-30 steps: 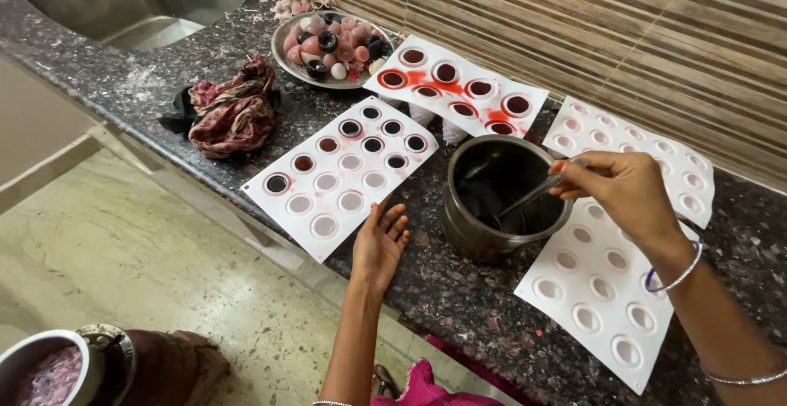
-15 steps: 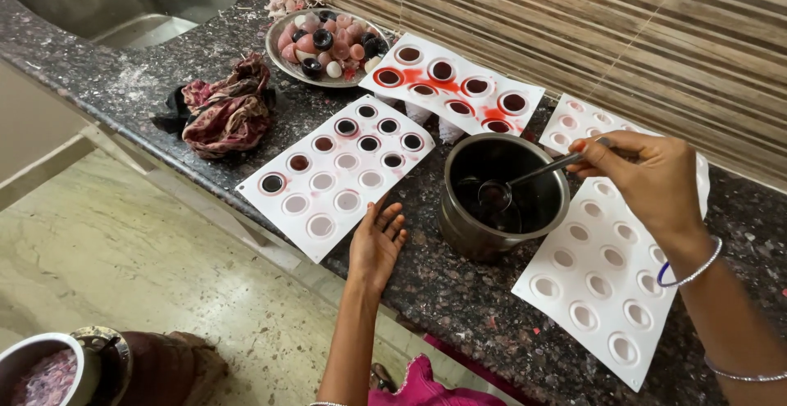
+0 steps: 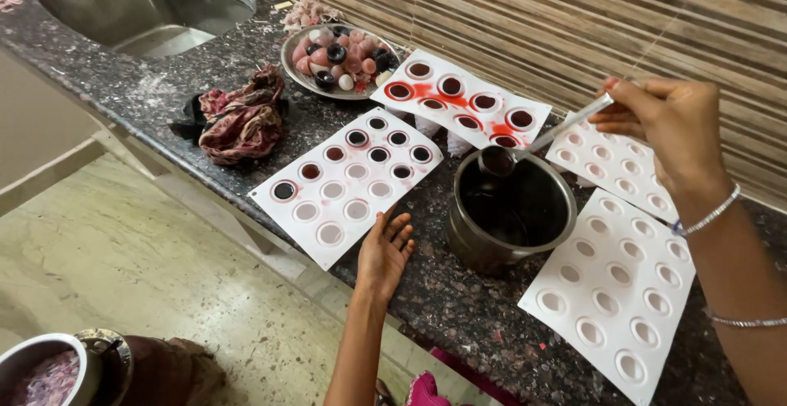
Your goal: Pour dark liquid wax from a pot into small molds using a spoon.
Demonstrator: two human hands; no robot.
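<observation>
My right hand [image 3: 672,131] grips the handle of a metal spoon [image 3: 525,145], whose bowl hovers over the far rim of a dark steel pot [image 3: 512,213] of dark liquid. My left hand [image 3: 385,252] rests flat and open on the speckled granite counter [image 3: 443,291], touching the near edge of a white mould tray [image 3: 348,181]. Several of that tray's round cavities hold dark liquid; others are pale. A second white mould tray [image 3: 459,103] behind the pot has red-stained, filled cavities.
Two empty white mould trays [image 3: 615,279] lie right of the pot. A steel plate [image 3: 340,58] of pink, white and dark pieces sits at the back, a stained cloth [image 3: 242,119] and sink [image 3: 139,13] to the left. A steel vessel [image 3: 41,369] stands on the floor.
The spoon has risen out of the pot's liquid up to its far rim, and my right hand lifted with it. The left hand stays on the counter.
</observation>
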